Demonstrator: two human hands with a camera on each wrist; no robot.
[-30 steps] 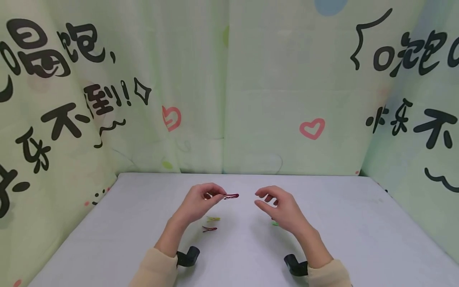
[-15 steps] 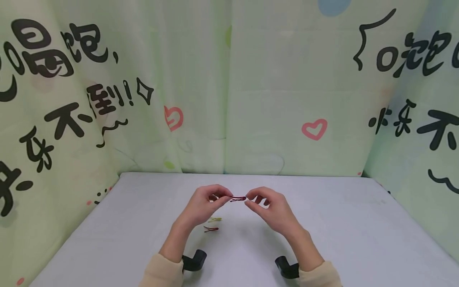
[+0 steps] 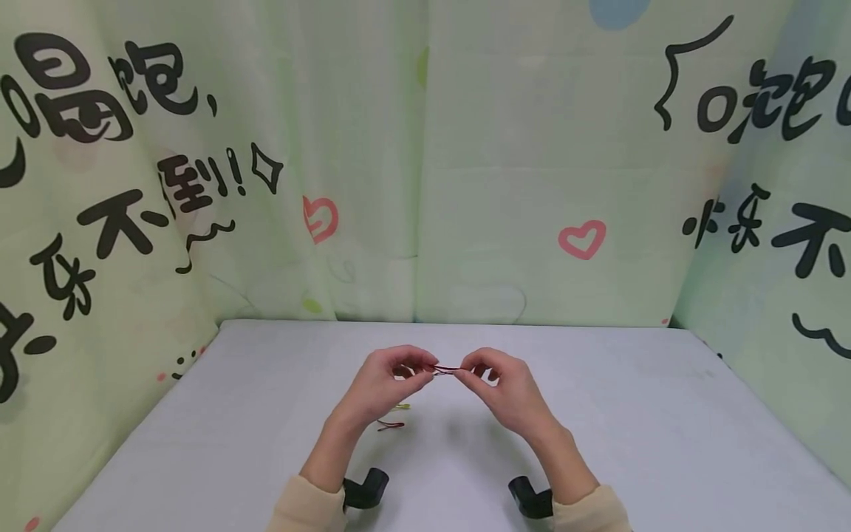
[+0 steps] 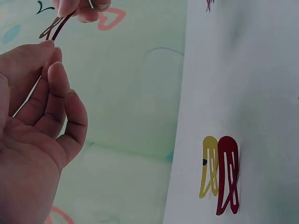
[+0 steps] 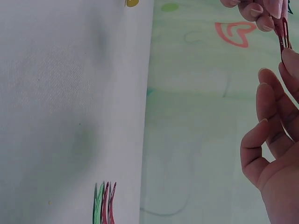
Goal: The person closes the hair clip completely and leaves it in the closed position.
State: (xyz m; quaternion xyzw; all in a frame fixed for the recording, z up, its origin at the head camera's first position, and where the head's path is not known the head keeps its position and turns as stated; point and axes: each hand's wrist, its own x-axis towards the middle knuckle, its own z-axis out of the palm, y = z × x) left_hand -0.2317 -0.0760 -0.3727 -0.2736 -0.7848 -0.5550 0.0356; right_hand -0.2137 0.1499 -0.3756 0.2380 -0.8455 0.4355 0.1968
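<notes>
**Two hands on one dark red hair clip**

Above the middle of the counter (image 3: 598,414), the left hand (image 3: 379,384) and the right hand (image 3: 505,388) meet over a dark red hair clip (image 3: 447,369). Each hand pinches one end of it between thumb and forefinger, the other fingers loosely curled, so the clip spans the small gap between them, held off the surface. From the left wrist view the clip (image 4: 55,29) runs up from the left fingertips to the right ones at the top edge; from the right wrist view only a short piece of it (image 5: 284,37) shows between the two sets of fingers.

On the counter just below the left hand lie a yellow clip (image 3: 401,406) and a second dark red clip (image 3: 390,425), side by side and touching in the left wrist view. The right wrist view shows a small bunch of green and red clips (image 5: 104,205) near the counter's edge. Pale green curtains (image 3: 425,185) printed with black characters and pink hearts hang behind.
</notes>
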